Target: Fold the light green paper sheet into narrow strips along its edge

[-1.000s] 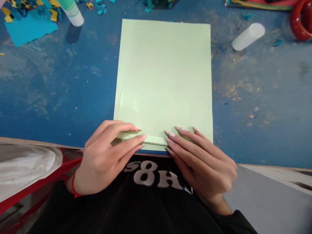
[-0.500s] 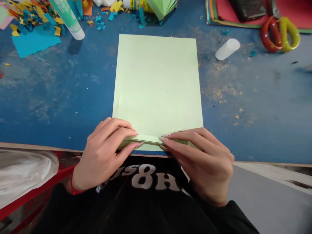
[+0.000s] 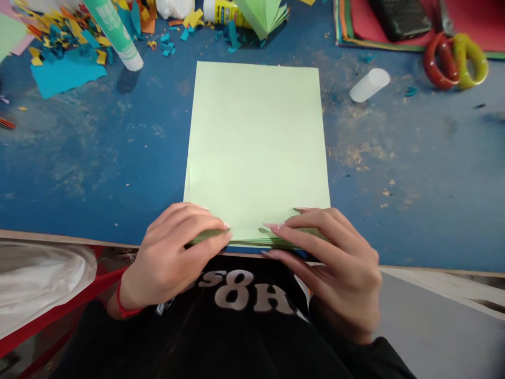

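Observation:
A light green sheet of paper lies on the blue tabletop in front of me, its near edge showing several folded layers close to the table's front edge. At that edge's left part, my left hand is closed, with thumb and fingertips pinching the folded layers. My right hand is over the right part of the same edge. Its fingers are stretched out at the paper, and the thumb is apart below the edge. The palms' undersides and part of the fold are hidden.
A glue stick and its white cap lie beyond the paper, left and right. Scissors and a black object rest on coloured sheets. Paper scraps and a folded green paper fan are at the back.
The small strip held raised at the near edge now lies down flat. My right thumb has moved away from the fingers, below the edge. My left hand still pinches the edge.

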A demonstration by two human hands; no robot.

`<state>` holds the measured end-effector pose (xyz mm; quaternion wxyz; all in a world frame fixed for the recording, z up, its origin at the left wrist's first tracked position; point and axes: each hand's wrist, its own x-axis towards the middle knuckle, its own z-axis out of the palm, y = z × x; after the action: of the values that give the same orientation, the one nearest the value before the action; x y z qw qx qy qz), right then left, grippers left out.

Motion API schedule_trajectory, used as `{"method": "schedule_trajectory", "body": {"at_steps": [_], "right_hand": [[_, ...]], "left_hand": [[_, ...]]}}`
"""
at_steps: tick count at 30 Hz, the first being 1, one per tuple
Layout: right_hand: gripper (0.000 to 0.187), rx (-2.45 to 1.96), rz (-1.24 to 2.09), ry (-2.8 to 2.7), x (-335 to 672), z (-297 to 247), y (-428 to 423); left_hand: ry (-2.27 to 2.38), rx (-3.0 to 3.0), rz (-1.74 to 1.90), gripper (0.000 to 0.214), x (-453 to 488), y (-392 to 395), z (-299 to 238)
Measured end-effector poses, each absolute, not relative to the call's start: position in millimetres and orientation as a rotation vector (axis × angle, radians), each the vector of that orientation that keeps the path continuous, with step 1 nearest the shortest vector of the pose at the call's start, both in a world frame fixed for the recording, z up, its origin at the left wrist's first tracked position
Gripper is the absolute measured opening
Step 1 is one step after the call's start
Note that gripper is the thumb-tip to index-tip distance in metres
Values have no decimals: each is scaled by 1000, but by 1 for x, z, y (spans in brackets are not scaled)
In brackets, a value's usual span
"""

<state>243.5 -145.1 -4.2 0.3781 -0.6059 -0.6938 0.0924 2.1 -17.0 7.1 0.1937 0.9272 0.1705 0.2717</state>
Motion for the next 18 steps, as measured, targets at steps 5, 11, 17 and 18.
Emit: {"method": "schedule_trajectory", "body": {"at_steps": [5,11,17,18], "right_hand": [[28,-1494,166,-1746,245,-11,-148],[22,-1561,148,-1704,243,-10,-146],[15,-1739,78,-1693,240,-4,-136],[18,-1783,71,-1681,240,-3,-134]], "left_hand": [[464,2664,794,18,1,-18,8],[750,2452,726,16,-8,-20,16],[988,2454,664,20,-7,-22,14],[1031,2482,651,23,-6,-22,12]]}}
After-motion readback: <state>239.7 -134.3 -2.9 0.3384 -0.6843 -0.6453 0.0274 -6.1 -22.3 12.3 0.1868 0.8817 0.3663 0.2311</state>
